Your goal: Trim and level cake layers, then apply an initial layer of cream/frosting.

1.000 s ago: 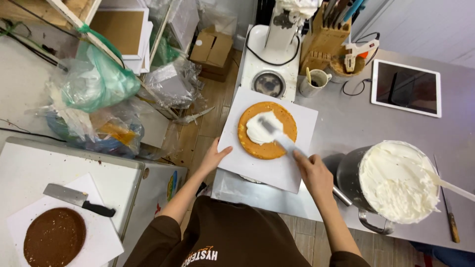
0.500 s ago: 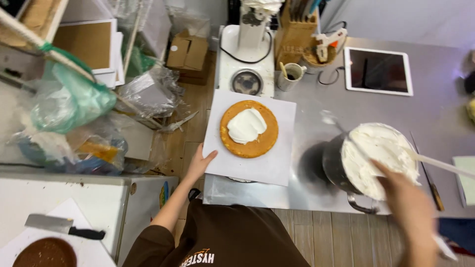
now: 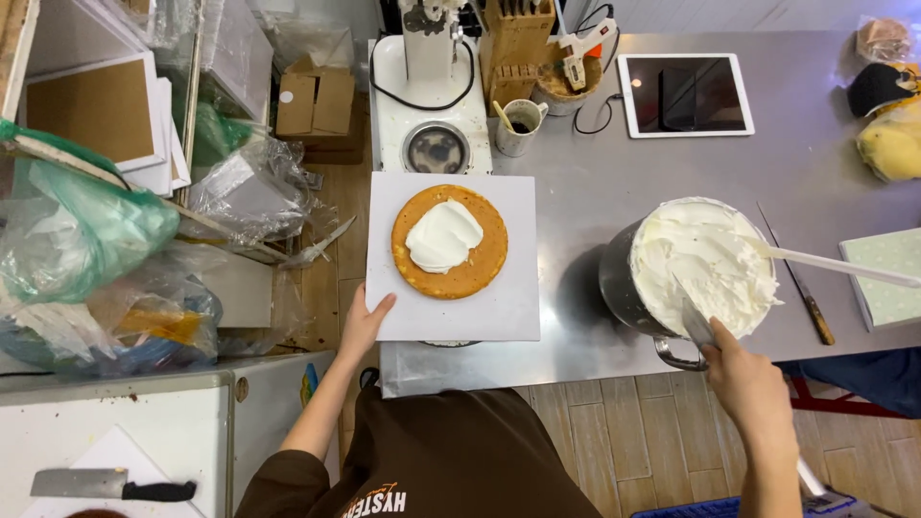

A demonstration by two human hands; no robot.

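- My right hand [image 3: 743,379] is clamped on the handle of a flat metal spatula [image 3: 693,315], its blade tip dipped into the fluffy white cream [image 3: 705,264] that fills a round steel bowl [image 3: 619,288].
- My left hand [image 3: 363,321] lies open, fingers flat on the left edge of the square white board [image 3: 508,317].
- On that board sits a round golden sponge layer [image 3: 475,264], matte and porous, with a smooth dollop of cream [image 3: 441,235] on top.
- A thin white handle [image 3: 844,269] sticks out of the bowl to the right.
- The brushed steel worktable [image 3: 576,192] carries a white stand mixer [image 3: 432,86], a tablet [image 3: 686,94] and a wooden knife block [image 3: 513,43].
- Crumpled plastic bags [image 3: 86,240] pile up at the left above a wood-plank floor [image 3: 652,432].
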